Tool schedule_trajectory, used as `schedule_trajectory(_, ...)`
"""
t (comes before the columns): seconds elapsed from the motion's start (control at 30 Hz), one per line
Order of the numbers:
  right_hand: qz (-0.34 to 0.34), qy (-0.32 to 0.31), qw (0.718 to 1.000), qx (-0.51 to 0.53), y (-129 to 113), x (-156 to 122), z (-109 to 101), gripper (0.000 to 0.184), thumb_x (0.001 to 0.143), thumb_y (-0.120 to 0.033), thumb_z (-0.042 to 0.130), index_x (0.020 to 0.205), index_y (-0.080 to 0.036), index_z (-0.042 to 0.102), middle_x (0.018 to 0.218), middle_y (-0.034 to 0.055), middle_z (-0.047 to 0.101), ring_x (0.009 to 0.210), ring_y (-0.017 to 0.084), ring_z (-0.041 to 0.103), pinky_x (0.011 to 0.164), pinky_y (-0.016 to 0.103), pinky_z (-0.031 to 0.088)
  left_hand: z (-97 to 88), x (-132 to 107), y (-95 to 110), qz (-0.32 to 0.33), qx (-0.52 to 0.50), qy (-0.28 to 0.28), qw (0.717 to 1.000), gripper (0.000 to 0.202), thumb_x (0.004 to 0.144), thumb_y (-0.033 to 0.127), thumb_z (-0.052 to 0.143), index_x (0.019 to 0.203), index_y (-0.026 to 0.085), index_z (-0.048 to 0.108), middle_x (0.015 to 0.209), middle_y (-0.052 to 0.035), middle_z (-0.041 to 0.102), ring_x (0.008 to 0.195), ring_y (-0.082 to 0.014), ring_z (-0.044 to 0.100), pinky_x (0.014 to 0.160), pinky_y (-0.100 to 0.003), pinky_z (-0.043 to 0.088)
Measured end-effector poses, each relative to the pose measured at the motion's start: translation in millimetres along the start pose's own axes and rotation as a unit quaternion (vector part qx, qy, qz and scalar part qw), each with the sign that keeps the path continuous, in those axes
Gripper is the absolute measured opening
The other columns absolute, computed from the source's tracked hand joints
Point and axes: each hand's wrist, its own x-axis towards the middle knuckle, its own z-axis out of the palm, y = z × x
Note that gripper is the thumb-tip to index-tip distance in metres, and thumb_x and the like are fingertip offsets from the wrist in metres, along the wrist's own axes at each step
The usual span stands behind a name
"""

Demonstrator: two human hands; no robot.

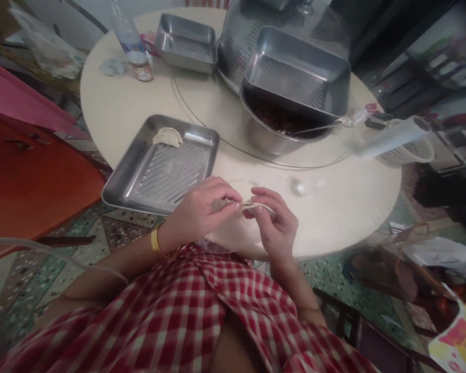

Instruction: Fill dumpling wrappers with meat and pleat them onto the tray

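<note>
Between my left grip (202,207) and my right grip (275,223) I pinch a thin, pale dumpling wrapper (267,207), thumbs and forefingers pressed together on its edge; whether anything lies inside it I cannot tell. I hold it above the near edge of the round cream surface (334,217), in front of my red-and-white checked garment (174,311). A yellow band (155,240) circles my left wrist. Just beside that grip, towards the left edge of the surface, sits a shallow metal tray (171,176); near its far left corner lie folded dumplings (168,137), overlapping one another. Beyond my right grip, on a round glass turntable (233,145), stands a metal bowl (272,146) of dark filling (272,116), with a thin metal handle (318,127) leaning out towards the right edge. A deep rectangular pan (287,80) rests tilted over the bowl's far side, and a perforated metal vessel (236,49) stands behind. Towards the far edge is a smaller rectangular pan (188,49); to its left are a labelled jar (142,70) and a clear plastic bottle (126,31). By the right edge, a pale roll (396,135) lies slanted against a white basket (415,150).
</note>
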Motion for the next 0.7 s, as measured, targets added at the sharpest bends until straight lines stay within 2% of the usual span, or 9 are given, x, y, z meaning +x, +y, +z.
schedule_trajectory(0.13,-0.005,-0.001,1.000,-0.017,1.4,0.3,1.6,0.013,0.090,-0.025,0.064,0.099,-0.027,0.072,0.110,0.0036,0.070,0.097,0.017,0.070,0.066,0.029,0.068,0.8,1.6,4.1,0.020,0.018,-0.003,1.000,0.009,0.090,0.015,0.059,0.084,0.016,0.065,0.081,-0.0024,0.066,0.079,-0.0135,0.060,0.074,-0.027,0.049)
schedule_trajectory(0.27,-0.017,-0.015,0.999,-0.028,1.1,1.0,2.9,0.013,0.090,-0.024,0.065,0.099,-0.027,0.072,0.110,0.0044,0.070,0.103,0.018,0.069,0.066,0.028,0.067,5.8,2.5,5.9,0.011,-0.006,0.005,1.000,0.010,0.090,0.013,0.058,0.083,0.017,0.062,0.081,-0.0009,0.065,0.080,-0.0127,0.060,0.074,-0.026,0.049)
schedule_trajectory(0.5,0.008,-0.040,0.999,-0.010,0.7,-0.6,3.7,0.013,0.090,-0.026,0.064,0.100,-0.027,0.073,0.113,0.0048,0.069,0.095,0.016,0.070,0.062,0.026,0.065,11.0,-0.5,4.1,0.011,-0.012,0.021,1.000,0.010,0.092,0.017,0.058,0.082,0.018,0.061,0.077,0.0006,0.065,0.075,-0.0119,0.059,0.070,-0.026,0.048)
schedule_trajectory(0.7,-0.011,-0.050,0.999,-0.006,-0.1,0.1,4.7,0.013,0.091,-0.025,0.063,0.099,-0.028,0.073,0.110,0.0041,0.069,0.099,0.017,0.070,0.060,0.026,0.064,11.7,-3.0,2.3,-0.004,-0.006,0.039,0.999,0.005,0.093,0.022,0.061,0.093,0.018,0.064,0.083,-0.0014,0.068,0.078,-0.0133,0.062,0.072,-0.028,0.049)
